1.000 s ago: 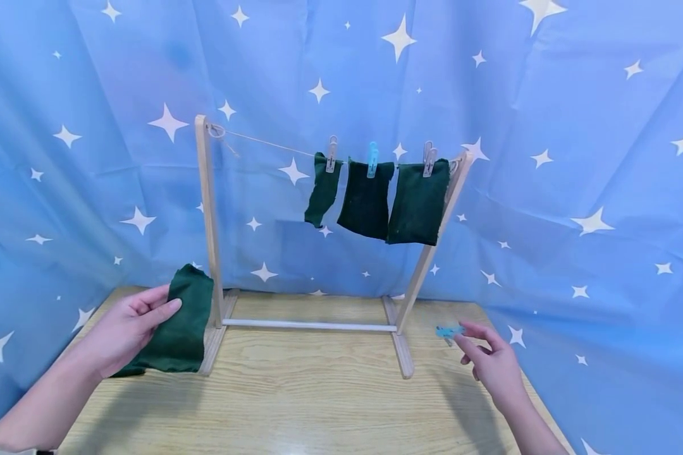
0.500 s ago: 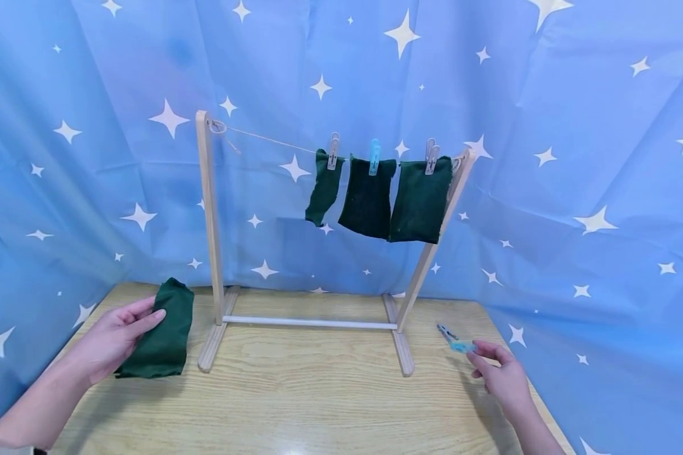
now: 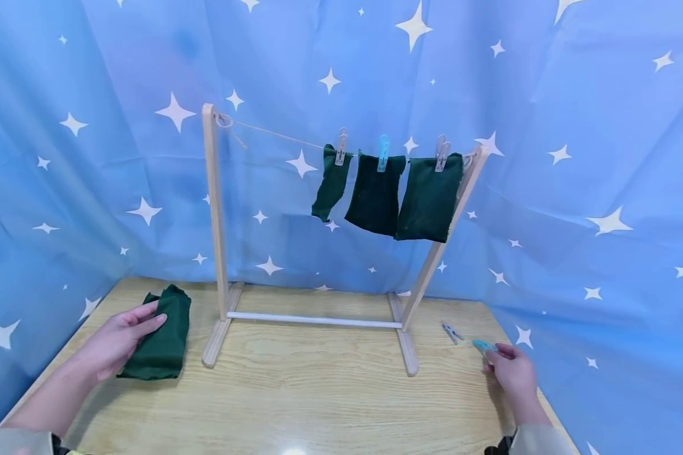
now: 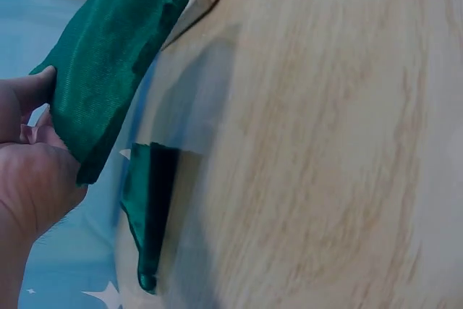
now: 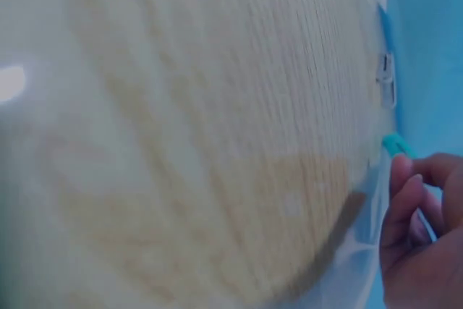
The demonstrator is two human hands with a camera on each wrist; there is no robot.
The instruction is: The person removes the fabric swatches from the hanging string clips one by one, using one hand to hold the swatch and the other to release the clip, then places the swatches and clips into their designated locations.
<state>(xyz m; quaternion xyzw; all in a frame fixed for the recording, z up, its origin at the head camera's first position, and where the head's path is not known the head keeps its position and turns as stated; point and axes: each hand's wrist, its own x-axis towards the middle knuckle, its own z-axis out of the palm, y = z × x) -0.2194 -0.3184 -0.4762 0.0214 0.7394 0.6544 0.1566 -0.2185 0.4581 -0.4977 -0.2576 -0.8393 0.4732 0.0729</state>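
From my remote seat I read this as the pick-up step. Both hands are down at tabletop [image 3: 319, 392] level, one on each side of the wooden rack [image 3: 216, 208], w/ nothing lifted toward the string [image 3: 273, 134] yet. Left hand [image 3: 119, 338] is left of the rack's left foot, thumb and fingers pinching the near edge of the folded green cloth [image 3: 159, 344]. The wrist view shows that grip plainly, w/ a fold of cloth [image 4: 101, 63] standing up from the hand [image 4: 32, 171]. Right hand [image 3: 512, 373] is right of the rack's right foot, fingertips curled round the blue peg [image 3: 482, 345], so it's pinching it. A clear peg [image 3: 451, 332] lies just beside it, nearer the rack. The cloth is dark green, soft and limp, doubled over, w/ a slightly ragged edge, resting on the tabletop close to the rack's left upright. Three similar cloths [image 3: 429, 199] hang pegged on the right half of the string; the left half is bare. Next move, imo, needs the cloth raised and opened over the bare stretch left of the hung ones. It needs the top edge draped over the string, then the peg squeezed open and set on top. The fabric is floppy, so expect sag.
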